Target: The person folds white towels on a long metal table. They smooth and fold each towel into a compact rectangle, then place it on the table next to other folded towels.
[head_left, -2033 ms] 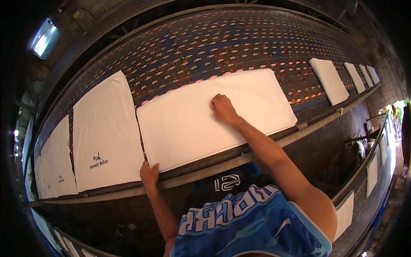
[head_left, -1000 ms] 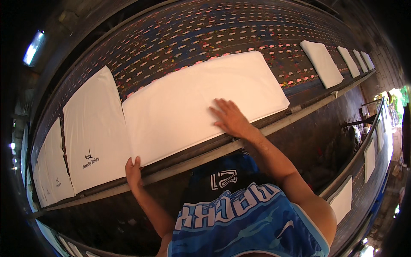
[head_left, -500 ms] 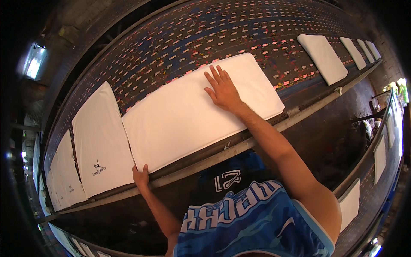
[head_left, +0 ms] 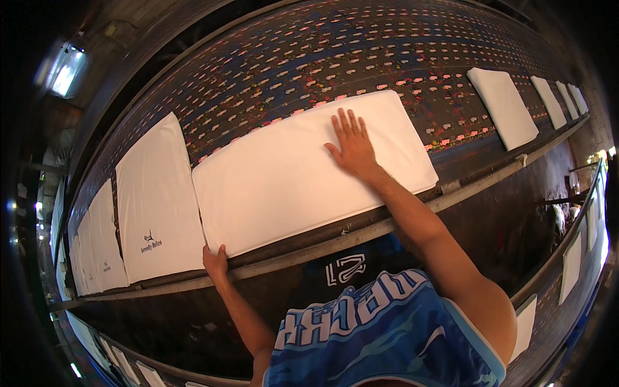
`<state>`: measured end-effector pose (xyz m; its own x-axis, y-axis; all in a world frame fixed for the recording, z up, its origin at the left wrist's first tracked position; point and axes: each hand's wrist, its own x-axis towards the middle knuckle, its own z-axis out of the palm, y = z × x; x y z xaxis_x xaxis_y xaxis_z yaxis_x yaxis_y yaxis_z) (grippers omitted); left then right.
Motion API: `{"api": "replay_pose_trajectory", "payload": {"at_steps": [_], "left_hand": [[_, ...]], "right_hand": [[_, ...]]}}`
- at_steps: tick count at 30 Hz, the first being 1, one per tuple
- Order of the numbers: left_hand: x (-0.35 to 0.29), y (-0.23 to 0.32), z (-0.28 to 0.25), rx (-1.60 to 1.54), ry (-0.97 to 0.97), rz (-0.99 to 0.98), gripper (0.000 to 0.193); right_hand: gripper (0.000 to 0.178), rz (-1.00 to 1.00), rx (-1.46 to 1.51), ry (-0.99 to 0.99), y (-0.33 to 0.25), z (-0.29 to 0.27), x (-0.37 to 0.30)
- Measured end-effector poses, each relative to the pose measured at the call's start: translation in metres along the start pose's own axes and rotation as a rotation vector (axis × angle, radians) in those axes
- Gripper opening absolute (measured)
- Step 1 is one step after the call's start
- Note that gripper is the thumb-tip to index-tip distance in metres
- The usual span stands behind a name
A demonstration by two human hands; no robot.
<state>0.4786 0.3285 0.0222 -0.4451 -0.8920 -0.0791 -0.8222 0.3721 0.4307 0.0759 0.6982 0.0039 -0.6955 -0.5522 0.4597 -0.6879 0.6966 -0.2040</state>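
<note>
Brown-black table (head_left: 309,64) bears a plain cloth (head_left: 271,184) along its near edge, beside a printed cloth (head_left: 158,200). The right hand (head_left: 354,148) lies palm-down on the plain cloth, fingers spread; the left hand (head_left: 216,261) is at its near-left corner, grip unclear.

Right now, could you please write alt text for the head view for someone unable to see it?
The right hand lies spread on a blank white cloth on a dark table; the left hand touches the cloth's near left corner. Printed white cloths lie to the left, plain ones to the right.
</note>
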Motion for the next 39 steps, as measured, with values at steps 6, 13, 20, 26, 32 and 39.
{"api": "replay_pose_trajectory", "payload": {"at_steps": [6, 13, 20, 26, 32, 39], "left_hand": [[-0.001, 0.003, -0.001, -0.033, -0.021, -0.004, 0.061], [0.001, 0.010, -0.008, 0.015, -0.051, 0.037, 0.058], [0.010, -0.020, -0.009, -0.322, -0.149, -0.104, 0.069], [0.013, -0.009, -0.007, -0.332, -0.144, -0.211, 0.081], [0.002, 0.024, -0.019, -0.641, -0.018, -0.119, 0.066], [-0.041, 0.214, -0.064, -0.793, -0.001, 0.334, 0.051]], "right_hand": [[0.082, 0.164, -0.119, -0.110, 0.034, -0.005, 0.002], [0.081, 0.313, -0.173, -0.285, 0.065, -0.005, -0.026], [0.083, 0.369, -0.196, -0.252, 0.084, -0.028, -0.066], [0.084, 0.412, -0.210, -0.304, 0.102, -0.045, -0.088], [0.085, 0.312, -0.223, -0.341, 0.086, -0.050, -0.103], [0.086, 0.227, 0.009, -0.405, 0.097, -0.069, -0.112]]}}
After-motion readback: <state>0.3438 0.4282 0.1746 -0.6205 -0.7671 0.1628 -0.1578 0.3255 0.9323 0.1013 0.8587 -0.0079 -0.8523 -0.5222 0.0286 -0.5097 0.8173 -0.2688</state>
